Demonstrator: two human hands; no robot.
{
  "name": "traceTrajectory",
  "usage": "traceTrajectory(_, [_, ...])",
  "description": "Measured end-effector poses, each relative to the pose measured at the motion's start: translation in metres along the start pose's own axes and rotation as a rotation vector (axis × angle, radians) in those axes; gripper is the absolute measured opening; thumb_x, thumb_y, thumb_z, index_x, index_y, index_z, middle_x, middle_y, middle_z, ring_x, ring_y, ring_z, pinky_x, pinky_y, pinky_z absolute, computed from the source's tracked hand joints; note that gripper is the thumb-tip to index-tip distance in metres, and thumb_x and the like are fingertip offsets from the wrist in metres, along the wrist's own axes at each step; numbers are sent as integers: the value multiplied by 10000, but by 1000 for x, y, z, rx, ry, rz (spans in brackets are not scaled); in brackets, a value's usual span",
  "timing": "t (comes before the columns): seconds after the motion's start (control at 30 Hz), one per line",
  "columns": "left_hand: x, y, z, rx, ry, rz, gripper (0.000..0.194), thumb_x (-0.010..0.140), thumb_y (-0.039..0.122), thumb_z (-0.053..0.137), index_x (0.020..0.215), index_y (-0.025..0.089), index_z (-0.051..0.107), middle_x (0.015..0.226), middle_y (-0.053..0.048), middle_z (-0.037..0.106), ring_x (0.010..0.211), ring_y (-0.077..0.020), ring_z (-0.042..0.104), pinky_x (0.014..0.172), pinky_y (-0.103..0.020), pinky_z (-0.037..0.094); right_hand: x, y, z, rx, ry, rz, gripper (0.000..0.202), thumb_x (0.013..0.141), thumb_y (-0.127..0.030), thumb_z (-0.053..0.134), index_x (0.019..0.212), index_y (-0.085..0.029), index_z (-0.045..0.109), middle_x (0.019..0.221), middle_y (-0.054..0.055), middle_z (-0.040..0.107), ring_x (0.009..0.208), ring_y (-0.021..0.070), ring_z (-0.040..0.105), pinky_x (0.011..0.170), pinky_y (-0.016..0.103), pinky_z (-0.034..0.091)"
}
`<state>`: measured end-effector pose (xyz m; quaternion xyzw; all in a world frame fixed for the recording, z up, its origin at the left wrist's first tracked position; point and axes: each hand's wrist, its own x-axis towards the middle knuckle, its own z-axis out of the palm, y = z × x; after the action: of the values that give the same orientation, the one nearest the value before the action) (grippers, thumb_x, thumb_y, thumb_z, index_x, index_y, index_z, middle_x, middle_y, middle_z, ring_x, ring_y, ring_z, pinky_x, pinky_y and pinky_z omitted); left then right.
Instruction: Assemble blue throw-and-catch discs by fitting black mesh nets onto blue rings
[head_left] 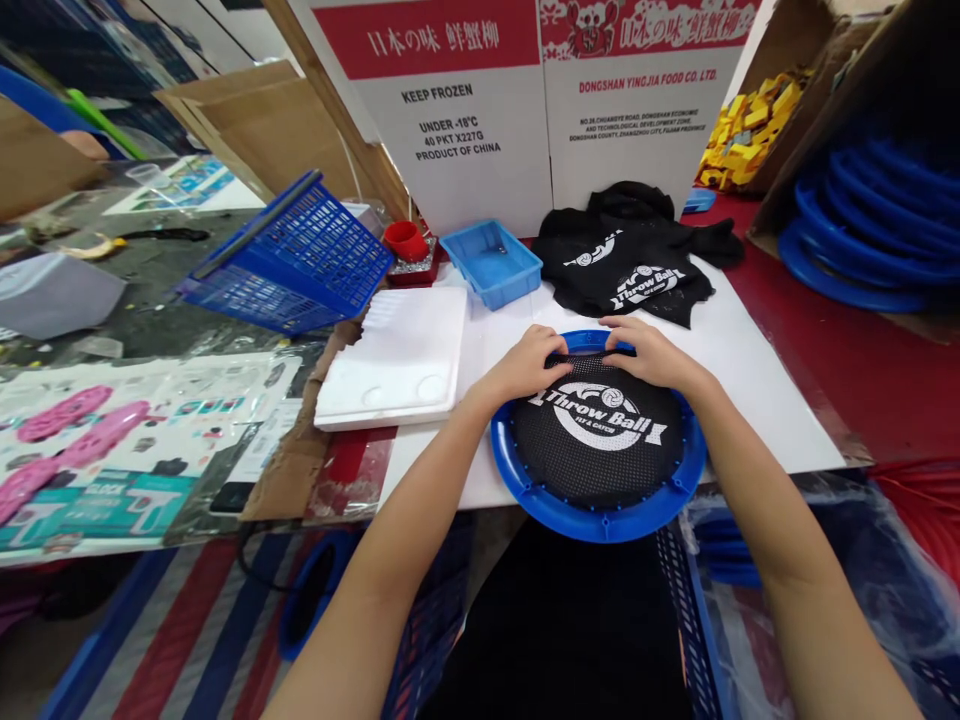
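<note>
A round blue plastic ring [606, 527] lies at the table's front edge, its near side reaching past the edge. Black mesh fabric [592, 470] with a white "Throw Ball" print spans its inside. At the far rim, my left hand [534, 362] curls its fingers over the ring's upper left part and the mesh border. My right hand [637, 352] grips the same rim a little to the right, thumb and fingers on the ring and mesh. More black printed fabric pieces [637, 250] lie in a pile beyond the ring.
Beyond my hands are a light blue tray [495, 270], a red cup [406, 241] and a blue basket [300, 255]. White foam [397, 350] lies left. Blue rings [870, 230] are stacked right, near a box of yellow pieces [754, 130]. White cartons [480, 190] stand behind.
</note>
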<state>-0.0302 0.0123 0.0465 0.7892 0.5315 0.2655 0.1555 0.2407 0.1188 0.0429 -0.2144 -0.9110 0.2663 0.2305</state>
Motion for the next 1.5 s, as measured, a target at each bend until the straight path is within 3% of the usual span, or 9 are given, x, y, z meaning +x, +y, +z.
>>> traceTrajectory(0.07, [2, -1, -1, -117, 54, -87, 118, 956, 333, 700, 963, 215, 710, 1034, -71, 731, 1065, -265, 641, 1012, -446, 517, 1, 1, -3, 5, 14, 26, 154, 960, -373, 714, 924, -225, 736, 1518, 150, 649, 1386, 367, 614, 1188, 599, 465])
traceTrajectory(0.17, [6, -5, -1, -268, 97, -193, 99, 956, 302, 689, 938, 217, 737, 1021, -48, 781, 995, -231, 685, 966, -412, 528, 2, 4, -7, 46, 31, 34, 156, 972, -382, 694, 923, -238, 732, 1355, 125, 740, 1245, 339, 683, 1102, 559, 519])
traceTrajectory(0.33, [13, -10, 4, -328, 140, -235, 118, 939, 305, 705, 919, 203, 761, 1006, -50, 797, 978, -229, 709, 977, -404, 543, 5, 10, -6, 72, 94, 70, 148, 983, -375, 665, 972, -254, 750, 1092, 80, 780, 1018, 293, 701, 936, 479, 557])
traceTrajectory(0.53, [21, -8, 9, -266, 172, -250, 98, 947, 247, 684, 889, 202, 751, 955, -47, 774, 944, -234, 702, 949, -401, 549, 10, 19, -2, 205, 131, 147, 216, 912, -451, 740, 901, -244, 798, 1183, 95, 745, 1071, 301, 691, 970, 477, 563])
traceTrajectory(0.67, [22, -9, 12, -187, 243, -271, 88, 940, 229, 701, 900, 196, 771, 1022, -66, 683, 959, -220, 664, 984, -397, 541, 12, 25, -5, 374, 50, 269, 304, 872, -542, 794, 922, -246, 841, 1124, 54, 801, 984, 279, 704, 925, 425, 565])
traceTrajectory(0.77, [23, -15, 13, -208, 188, -310, 99, 945, 249, 709, 919, 192, 785, 1042, -72, 658, 957, -218, 655, 993, -401, 537, 16, 31, -8, 389, -18, 298, 314, 855, -556, 816, 932, -255, 860, 977, 26, 815, 909, 252, 695, 888, 385, 544])
traceTrajectory(0.93, [25, -21, 12, -242, 92, -349, 143, 958, 287, 707, 946, 177, 798, 1049, -88, 692, 973, -232, 656, 972, -398, 529, 18, 36, -7, 342, -25, 268, 313, 832, -556, 839, 875, -246, 850, 969, 32, 810, 897, 244, 684, 880, 376, 526])
traceTrajectory(1.5, [27, -20, 19, -188, 101, -324, 116, 943, 259, 687, 913, 190, 775, 1028, -81, 673, 975, -243, 647, 1015, -431, 537, 22, 30, -11, 305, -67, 300, 385, 760, -623, 854, 772, -241, 812, 966, 60, 809, 968, 293, 709, 948, 447, 572])
